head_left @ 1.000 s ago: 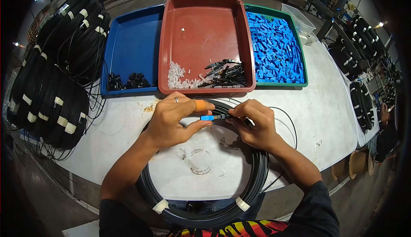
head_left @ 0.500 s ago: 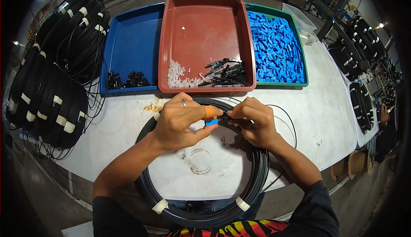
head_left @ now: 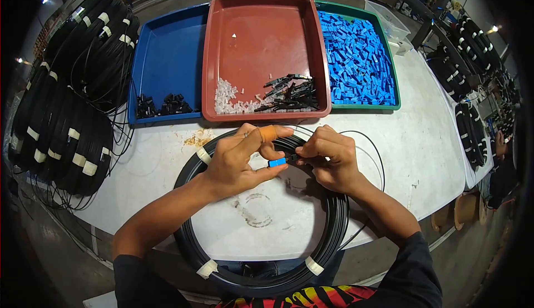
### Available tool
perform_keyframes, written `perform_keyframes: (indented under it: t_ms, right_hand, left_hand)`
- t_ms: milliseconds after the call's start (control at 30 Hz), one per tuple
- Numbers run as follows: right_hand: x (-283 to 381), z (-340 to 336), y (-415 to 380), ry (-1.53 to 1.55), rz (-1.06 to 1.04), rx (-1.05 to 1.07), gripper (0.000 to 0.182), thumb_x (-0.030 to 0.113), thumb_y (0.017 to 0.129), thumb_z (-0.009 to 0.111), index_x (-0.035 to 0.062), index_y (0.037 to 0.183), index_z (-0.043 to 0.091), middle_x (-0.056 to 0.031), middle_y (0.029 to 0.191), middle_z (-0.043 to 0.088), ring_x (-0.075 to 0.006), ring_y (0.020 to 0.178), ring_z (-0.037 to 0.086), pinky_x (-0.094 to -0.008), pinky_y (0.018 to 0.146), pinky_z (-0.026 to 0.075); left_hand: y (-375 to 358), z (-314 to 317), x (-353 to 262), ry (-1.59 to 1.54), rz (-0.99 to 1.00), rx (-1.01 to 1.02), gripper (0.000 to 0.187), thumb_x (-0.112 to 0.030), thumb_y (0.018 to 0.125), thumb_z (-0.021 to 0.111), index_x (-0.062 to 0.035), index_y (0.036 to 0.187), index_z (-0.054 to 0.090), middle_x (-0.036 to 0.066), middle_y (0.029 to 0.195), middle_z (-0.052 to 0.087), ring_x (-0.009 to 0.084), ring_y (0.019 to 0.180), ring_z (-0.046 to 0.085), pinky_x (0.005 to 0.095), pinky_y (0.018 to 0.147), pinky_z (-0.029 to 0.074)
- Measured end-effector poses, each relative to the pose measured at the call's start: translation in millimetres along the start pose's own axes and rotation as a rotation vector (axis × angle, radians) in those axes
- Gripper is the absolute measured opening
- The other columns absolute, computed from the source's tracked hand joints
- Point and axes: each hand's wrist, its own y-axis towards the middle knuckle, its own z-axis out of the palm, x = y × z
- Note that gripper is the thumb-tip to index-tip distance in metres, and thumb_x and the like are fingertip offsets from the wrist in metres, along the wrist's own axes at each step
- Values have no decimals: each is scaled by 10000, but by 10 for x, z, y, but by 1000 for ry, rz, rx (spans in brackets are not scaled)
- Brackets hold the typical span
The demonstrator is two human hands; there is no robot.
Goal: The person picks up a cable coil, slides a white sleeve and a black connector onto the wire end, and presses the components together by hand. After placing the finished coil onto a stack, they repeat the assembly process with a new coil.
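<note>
The black cable coil [head_left: 261, 263] lies nearest, flat on the white table [head_left: 423, 158]. Above it the left hand [head_left: 239, 160] pinches a small blue connector cap [head_left: 276, 163] between thumb and fingers, index finger raised, while the right hand [head_left: 328, 158] pinches the black cable end [head_left: 293, 157] against it. If they meet skewed, the cap could jam or slip away — perhaps toward the red tray [head_left: 264, 52] beyond.

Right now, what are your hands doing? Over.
Left hand pinching blue connector. Right hand holding black cable end against it. Cable coil lies around both hands; nothing blocking.
</note>
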Motion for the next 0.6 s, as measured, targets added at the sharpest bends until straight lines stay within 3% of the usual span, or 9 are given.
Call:
perform_keyframes:
  t_ms: [400,600]
  right_hand:
    - [4,27,-45,84,65,41,194,-85,671,772,16,788,655,-96,741,603,-288,685,610,-391,596,477]
    - [9,24,-53,53,68,38,198,-67,682,774,9,825,660,-103,768,595,-292,712,614,-394,616,488]
  left_hand:
    - [58,36,-31,31,9,65,579,-54,735,878,12,1265,654,36,788,718,125,842,638,273,767,534]
    - [20,70,54,-87,-58,39,639,-26,754,870,9,1319,573,65,832,732,148,809,722,270,721,592]
